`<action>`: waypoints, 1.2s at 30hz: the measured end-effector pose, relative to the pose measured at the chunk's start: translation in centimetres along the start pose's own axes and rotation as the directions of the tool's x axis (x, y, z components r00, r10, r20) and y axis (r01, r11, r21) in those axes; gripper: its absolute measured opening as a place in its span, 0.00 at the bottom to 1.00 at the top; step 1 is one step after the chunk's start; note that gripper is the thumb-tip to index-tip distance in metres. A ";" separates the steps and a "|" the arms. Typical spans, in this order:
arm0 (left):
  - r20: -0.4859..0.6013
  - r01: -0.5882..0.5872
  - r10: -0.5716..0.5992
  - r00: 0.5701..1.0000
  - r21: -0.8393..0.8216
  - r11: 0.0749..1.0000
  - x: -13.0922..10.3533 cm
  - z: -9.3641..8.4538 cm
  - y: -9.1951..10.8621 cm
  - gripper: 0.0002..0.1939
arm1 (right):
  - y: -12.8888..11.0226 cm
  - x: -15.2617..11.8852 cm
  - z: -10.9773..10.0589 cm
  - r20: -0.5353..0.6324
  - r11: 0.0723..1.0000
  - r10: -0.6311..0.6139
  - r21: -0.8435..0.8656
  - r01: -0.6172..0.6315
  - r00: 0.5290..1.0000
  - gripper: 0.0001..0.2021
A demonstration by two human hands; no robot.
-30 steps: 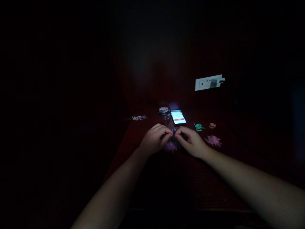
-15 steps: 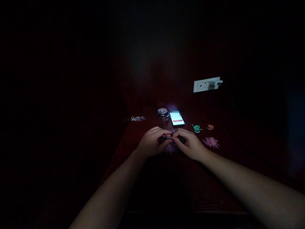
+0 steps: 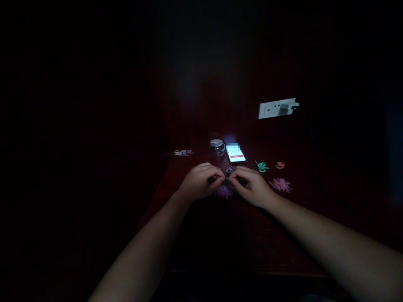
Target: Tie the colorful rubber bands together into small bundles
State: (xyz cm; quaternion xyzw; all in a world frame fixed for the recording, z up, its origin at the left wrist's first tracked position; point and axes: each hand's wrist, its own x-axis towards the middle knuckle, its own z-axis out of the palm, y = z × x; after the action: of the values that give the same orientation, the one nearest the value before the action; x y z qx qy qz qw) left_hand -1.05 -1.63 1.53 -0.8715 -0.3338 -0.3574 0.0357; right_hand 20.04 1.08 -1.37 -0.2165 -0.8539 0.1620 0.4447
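Thumb and fingertips of my left hand [image 3: 203, 181] are pinched on one end of a small thin light strip [image 3: 226, 178]. My right hand [image 3: 252, 184] pinches the other end, so the strip spans the narrow gap between the fingertips. What exactly the strip is cannot be made out. Just below the fingertips a pile of purple pieces [image 3: 224, 192] lies on the dark red table. A small pale ring-like item [image 3: 229, 171] shows just behind the fingertips. To the right of my right hand is a pile of pink strips [image 3: 281, 185].
Behind my hands stand a lidded clear jar [image 3: 217, 148] and a lit phone [image 3: 236, 154]. Green pieces [image 3: 262, 166] and orange rings [image 3: 280, 165] lie at the right. Mixed small pieces [image 3: 184, 153] sit at the back left. A socket panel [image 3: 278, 108] holds a plug.
My fingertips have drawn slightly apart, and the strip shows between them. The whole view has shifted a little, with the table items appearing slightly higher and further right.
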 end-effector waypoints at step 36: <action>0.575 0.732 -0.677 0.459 0.187 0.655 -3.3 -5.7 -5.0 0.07 | -0.4 0.2 0.0 -0.005 0.999 -0.004 -0.048 0.003 1.000 0.04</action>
State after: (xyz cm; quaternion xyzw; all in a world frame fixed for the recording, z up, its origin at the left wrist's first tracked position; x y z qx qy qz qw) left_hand -9.25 -1.33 2.74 -0.7201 -0.6404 -0.0586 -0.2606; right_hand 19.80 0.90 -1.05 -0.2260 -0.8568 0.1404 0.4418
